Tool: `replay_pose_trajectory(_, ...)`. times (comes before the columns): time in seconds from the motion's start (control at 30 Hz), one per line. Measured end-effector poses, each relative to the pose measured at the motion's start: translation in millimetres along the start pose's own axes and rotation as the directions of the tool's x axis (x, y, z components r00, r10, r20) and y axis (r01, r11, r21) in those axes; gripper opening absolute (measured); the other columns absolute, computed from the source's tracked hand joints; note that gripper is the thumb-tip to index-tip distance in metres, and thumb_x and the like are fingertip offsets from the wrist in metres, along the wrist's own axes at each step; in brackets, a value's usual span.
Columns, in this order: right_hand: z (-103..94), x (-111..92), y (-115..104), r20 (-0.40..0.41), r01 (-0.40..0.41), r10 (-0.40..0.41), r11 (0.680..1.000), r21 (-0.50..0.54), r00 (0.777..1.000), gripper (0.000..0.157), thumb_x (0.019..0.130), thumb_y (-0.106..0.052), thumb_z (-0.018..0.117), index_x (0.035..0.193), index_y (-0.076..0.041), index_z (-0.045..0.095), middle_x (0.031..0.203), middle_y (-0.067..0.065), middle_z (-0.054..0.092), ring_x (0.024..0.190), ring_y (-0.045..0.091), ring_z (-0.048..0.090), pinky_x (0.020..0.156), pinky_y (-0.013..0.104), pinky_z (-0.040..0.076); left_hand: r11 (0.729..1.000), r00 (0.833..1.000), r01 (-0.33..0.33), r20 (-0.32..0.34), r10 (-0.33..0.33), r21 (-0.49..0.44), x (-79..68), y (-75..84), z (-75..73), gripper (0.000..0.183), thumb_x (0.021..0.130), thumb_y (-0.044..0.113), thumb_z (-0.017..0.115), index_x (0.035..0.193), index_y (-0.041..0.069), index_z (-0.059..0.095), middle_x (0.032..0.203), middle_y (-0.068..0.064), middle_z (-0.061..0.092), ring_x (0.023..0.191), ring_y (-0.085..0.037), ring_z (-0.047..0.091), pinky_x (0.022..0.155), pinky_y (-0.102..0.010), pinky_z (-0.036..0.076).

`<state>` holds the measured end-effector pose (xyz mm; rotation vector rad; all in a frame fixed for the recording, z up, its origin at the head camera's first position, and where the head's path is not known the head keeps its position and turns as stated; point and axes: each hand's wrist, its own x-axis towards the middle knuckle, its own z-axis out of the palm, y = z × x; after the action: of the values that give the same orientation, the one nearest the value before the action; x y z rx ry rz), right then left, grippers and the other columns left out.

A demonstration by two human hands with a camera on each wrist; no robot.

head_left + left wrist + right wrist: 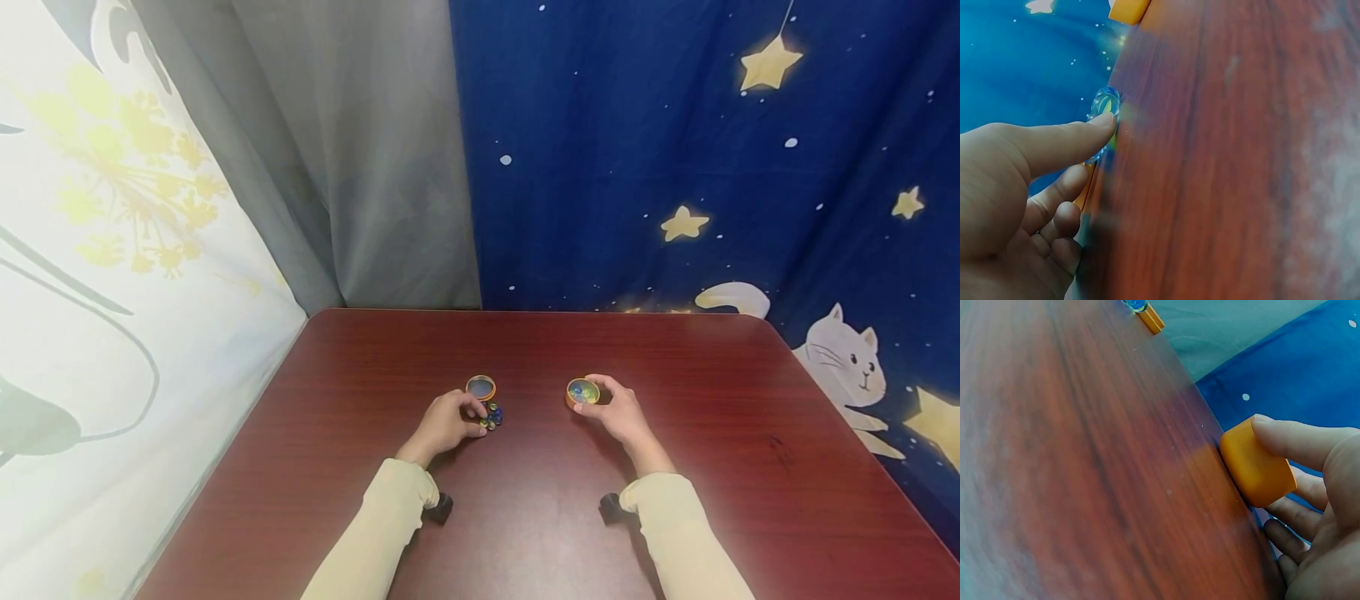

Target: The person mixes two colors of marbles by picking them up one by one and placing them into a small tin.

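On the table, several glass marbles in blue, green and yellow lie in a small cluster. My left hand reaches into their near-left side, and its thumb and forefinger pinch a marble. The left wrist view has the thumb tip against clear glass with a yellow-green swirl; the forefinger is mostly hidden. Further right, my right hand grips a small round orange tin by its side, thumb in front and fingers behind. Blue and yellow-green marbles lie inside the tin, which stands on the table.
A round orange-rimmed lid with a grey inside lies just behind the marble cluster, close to my left fingers. The reddish-brown wooden table ends at the back against grey and blue curtains. A white patterned curtain hangs on the left.
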<state>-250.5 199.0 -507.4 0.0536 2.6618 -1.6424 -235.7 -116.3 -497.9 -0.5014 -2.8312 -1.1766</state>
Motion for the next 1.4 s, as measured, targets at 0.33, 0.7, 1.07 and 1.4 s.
replay_pose_trajectory(0.33, -0.5, -1.3, -1.3, 0.005, -0.02, 0.02, 1.0, -0.003, 1.0, 0.062, 0.078, -0.017, 0.082, 0.133, -0.009, 0.055, 0.129, 0.021, 0.048, 0.122, 0.036, 0.038, 0.102, 0.055, 0.029, 1.0, 1.0, 0.003, -0.006, -0.003, -0.006, -0.7, 0.6, 0.6, 0.022, 0.068, 0.011, 0.088, 0.079, 0.016, 0.07, 0.077, 0.002, 0.056, 0.076, -0.016, 0.054, 0.074, -0.035, 0.042)
replay_pose_trajectory(0.7, -0.4, -1.8, -0.5, 0.004, -0.014, 0.014, 1.0, 0.002, 1.0, 0.062, 0.077, -0.018, 0.082, 0.132, -0.009, 0.055, 0.128, 0.02, 0.049, 0.122, 0.035, 0.037, 0.101, 0.055, 0.03, 1.0, 1.0, -0.012, -0.015, 0.012, -0.017, -1.6, -0.5, 0.0, 0.022, 0.068, 0.01, 0.088, 0.079, 0.016, 0.07, 0.077, 0.002, 0.057, 0.076, -0.015, 0.055, 0.073, -0.034, 0.044)
replay_pose_trajectory(1.07, -0.7, -1.5, -0.7, 0.002, -0.021, 0.021, 1.0, -0.007, 1.0, 0.062, 0.077, -0.018, 0.082, 0.132, -0.009, 0.055, 0.127, 0.02, 0.051, 0.122, 0.036, 0.036, 0.102, 0.057, 0.028, 0.997, 1.0, 0.006, -0.02, -0.008, -0.078, 0.0, 0.2, -3.7, 0.021, 0.071, 0.008, 0.086, 0.083, 0.016, 0.071, 0.079, 0.005, 0.061, 0.073, -0.012, 0.054, 0.067, -0.032, 0.044)
replay_pose_trajectory(1.4, 0.4, -1.9, -3.2, -0.002, -0.018, 0.017, 1.0, -0.02, 1.0, 0.062, 0.077, -0.018, 0.082, 0.132, -0.009, 0.055, 0.127, 0.02, 0.051, 0.122, 0.036, 0.037, 0.102, 0.056, 0.028, 0.981, 0.995, 0.098, 0.013, -0.097, -0.17, 0.8, 7.7, -8.7, 0.017, 0.078, 0.01, 0.082, 0.088, 0.017, 0.07, 0.076, 0.005, 0.064, 0.06, -0.013, 0.049, 0.056, -0.031, 0.041)
